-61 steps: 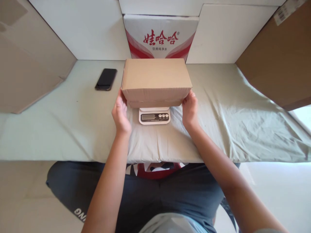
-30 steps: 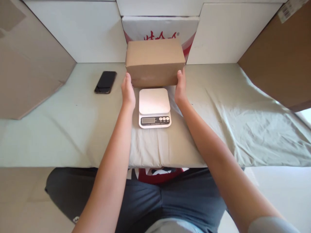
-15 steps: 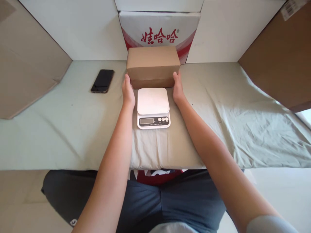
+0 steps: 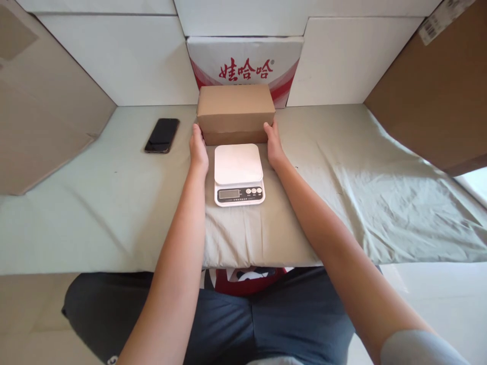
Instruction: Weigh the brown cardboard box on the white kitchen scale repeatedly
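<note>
A closed brown cardboard box (image 4: pixel 236 101) stands on the cloth-covered table, just behind a white kitchen scale (image 4: pixel 238 165). My left hand (image 4: pixel 198 148) presses against the box's left end, thumb at its front corner. At the right end, my right hand (image 4: pixel 273 142) holds it the same way, with the thumb on the front face. Both hands have the box between them. The scale's pan carries nothing, and its display shows no digits that I can read.
A black phone (image 4: pixel 162 135) lies left of the box. White panels (image 4: pixel 114 56) and a white-and-red carton (image 4: pixel 245 56) stand behind. Large cardboard pieces rise at the left (image 4: pixel 45 111) and right (image 4: pixel 433 91). The green cloth (image 4: pixel 95 203) is wrinkled at the right.
The view has tilted up slightly, so the table items appear lower in the picture. Both hands remain on the box's ends; no clear movement of the box against the scale shows.
</note>
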A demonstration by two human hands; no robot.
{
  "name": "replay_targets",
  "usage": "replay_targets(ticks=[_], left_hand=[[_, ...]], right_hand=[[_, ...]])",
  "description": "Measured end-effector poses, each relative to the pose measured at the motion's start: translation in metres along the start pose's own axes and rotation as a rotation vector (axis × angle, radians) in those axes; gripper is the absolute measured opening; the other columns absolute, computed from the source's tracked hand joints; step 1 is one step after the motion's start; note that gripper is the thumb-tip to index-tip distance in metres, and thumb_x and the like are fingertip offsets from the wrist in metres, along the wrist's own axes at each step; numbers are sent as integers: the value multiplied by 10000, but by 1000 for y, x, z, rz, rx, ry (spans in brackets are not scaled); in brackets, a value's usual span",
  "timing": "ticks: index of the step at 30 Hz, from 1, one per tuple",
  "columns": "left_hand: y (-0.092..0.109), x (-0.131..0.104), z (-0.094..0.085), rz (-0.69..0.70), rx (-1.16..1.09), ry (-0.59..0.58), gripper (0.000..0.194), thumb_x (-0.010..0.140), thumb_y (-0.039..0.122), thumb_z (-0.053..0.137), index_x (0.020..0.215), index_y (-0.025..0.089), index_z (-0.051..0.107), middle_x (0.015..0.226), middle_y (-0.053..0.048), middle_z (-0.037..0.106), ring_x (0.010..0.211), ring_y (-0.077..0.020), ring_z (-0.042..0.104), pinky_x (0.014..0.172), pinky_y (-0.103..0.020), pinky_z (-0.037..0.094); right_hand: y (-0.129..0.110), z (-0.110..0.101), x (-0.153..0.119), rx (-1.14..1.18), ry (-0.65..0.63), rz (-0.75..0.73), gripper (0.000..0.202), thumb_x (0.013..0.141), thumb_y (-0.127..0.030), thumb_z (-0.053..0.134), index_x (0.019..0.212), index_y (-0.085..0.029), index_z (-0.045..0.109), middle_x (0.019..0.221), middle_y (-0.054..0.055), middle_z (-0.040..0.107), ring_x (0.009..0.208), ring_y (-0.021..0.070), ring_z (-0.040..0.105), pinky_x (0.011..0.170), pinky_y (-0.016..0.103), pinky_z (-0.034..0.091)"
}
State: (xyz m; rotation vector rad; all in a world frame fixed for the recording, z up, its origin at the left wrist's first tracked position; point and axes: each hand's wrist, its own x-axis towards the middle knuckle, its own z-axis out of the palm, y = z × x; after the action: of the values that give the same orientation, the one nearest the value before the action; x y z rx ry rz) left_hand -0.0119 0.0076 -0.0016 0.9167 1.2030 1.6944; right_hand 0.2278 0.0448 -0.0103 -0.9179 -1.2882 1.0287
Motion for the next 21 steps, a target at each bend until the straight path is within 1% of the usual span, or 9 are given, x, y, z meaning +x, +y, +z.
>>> replay_targets(ticks=[3,4,6,8,10,12,14,17,21], left_hand=[[-1,2,-8,30,17,-8,765,1043,882,441,1335,243,744,1673,-70,669,1719,-274,423,1466,-464,250],[0,2,-10,36,20,-8,766,1038,875,458,1350,235,743,1713,-94,628,1734,-283,400,1462,-462,257],[0,3,-14,41,14,-18,761,1044,846,475,1393,221,733,1775,-126,550,1751,-284,370,1456,-461,264],[0,2,-15,50,3,-40,728,1071,801,464,1414,217,729,1772,-135,552,1734,-280,406,1454,-467,270],[0,2,-13,66,-3,-65,693,1086,781,454,1393,230,740,1710,-118,627,1697,-282,468,1448,-470,295],[0,2,-11,67,8,-67,681,1080,799,460,1328,243,763,1624,-96,706,1664,-292,511,1430,-461,345],[-1,3,-8,59,28,-42,688,1083,814,453,1279,236,770,1568,-81,744,1635,-288,544,1412,-450,384],[0,3,-6,42,39,-47,690,1120,782,391,1312,227,754,1577,-53,743,1623,-254,552,1417,-452,383],[4,1,-5,-12,-1,-85,668,1160,697,294,1466,265,702,1701,-16,647,1671,-213,494,1440,-472,349]], right_hand=[[0,-3,-4,7,80,68,1088,749,-959,613,1600,-293,484,1854,83,404,1822,324,212,1506,588,224],[0,-4,-5,10,92,88,1078,744,-953,620,1593,-303,486,1862,73,391,1823,322,202,1507,593,214],[-1,-6,-7,26,76,96,1011,753,-919,634,1555,-314,520,1840,62,436,1798,317,273,1504,589,222],[-3,-5,-8,38,43,71,930,777,-876,637,1508,-306,564,1787,64,522,1740,315,389,1496,581,253],[-5,-4,-10,38,23,49,883,795,-852,638,1482,-297,593,1744,60,580,1692,314,458,1484,575,288],[-7,-2,-11,35,22,46,881,799,-854,643,1480,-296,606,1725,52,607,1673,315,482,1474,570,315],[-9,0,-11,25,21,46,893,798,-863,647,1488,-296,616,1713,52,623,1675,318,482,1475,564,319],[-11,1,-11,1,17,38,903,800,-855,655,1501,-286,627,1696,75,637,1692,326,464,1491,556,282],[-9,-1,-8,1,31,68,882,828,-830,635,1522,-286,601,1719,77,612,1690,320,466,1482,580,294]])
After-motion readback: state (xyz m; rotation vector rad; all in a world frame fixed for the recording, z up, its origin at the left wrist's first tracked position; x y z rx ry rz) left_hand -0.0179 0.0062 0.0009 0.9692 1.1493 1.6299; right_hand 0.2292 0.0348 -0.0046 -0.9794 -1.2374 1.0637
